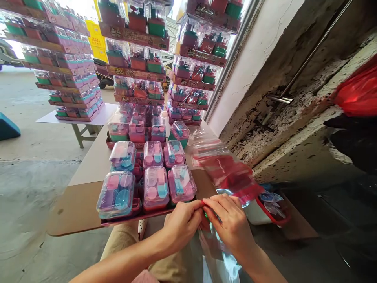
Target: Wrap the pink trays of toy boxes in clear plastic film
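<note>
Pinching slick, clear plastic film, red at the gripped edge, tightly in left hand and right hand, just off the near right corner of the shallow tray of glossy, round-cornered boxes!

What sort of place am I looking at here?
Likely a small packing workshop: tall stacks of filled display trays, clear-lidded boxes set out in rows on a table, and loose red-and-clear plastic packaging to their right.
</note>
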A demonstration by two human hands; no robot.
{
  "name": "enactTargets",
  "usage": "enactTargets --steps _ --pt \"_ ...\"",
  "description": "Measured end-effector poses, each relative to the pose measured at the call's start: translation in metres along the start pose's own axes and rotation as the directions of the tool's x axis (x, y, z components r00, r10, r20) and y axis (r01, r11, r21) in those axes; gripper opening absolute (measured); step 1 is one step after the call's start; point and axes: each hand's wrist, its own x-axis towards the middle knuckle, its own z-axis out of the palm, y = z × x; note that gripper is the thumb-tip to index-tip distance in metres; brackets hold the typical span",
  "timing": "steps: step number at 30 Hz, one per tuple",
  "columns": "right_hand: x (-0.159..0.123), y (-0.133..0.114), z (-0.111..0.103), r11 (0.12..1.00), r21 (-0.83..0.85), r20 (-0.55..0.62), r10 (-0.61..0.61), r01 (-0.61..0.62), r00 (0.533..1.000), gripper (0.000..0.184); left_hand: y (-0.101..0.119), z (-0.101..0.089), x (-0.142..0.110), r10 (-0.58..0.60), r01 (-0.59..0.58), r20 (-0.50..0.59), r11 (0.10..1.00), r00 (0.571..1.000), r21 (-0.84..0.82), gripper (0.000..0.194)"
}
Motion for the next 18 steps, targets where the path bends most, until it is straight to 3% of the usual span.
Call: enactTargets --steps 3,7,18 --pt "0.001 -0.004 0.001 0.995 -0.089 -0.003 -0.037 0.037 0.999 0.011 -0.003 0.001 0.0 -0.002 0.003 -0.01 0.998 1.0 0.058 0.028" --pt "-0.002 -0.006 0.004 0.989 -0.143 -0.013 -0.035 0.032 0.999 0.014 0.002 0.004 0.0 0.013 -0.014 0.05 1.0 0.999 0.015 0.028" --pt "-0.01 -0.001 0.014 0.986 -0.095 -0.116 0.126 -0.138 0.985 0.014 0.002 0.002 0.001 -0.001 -0.004 0.046 0.994 0.999 0.106 0.036"
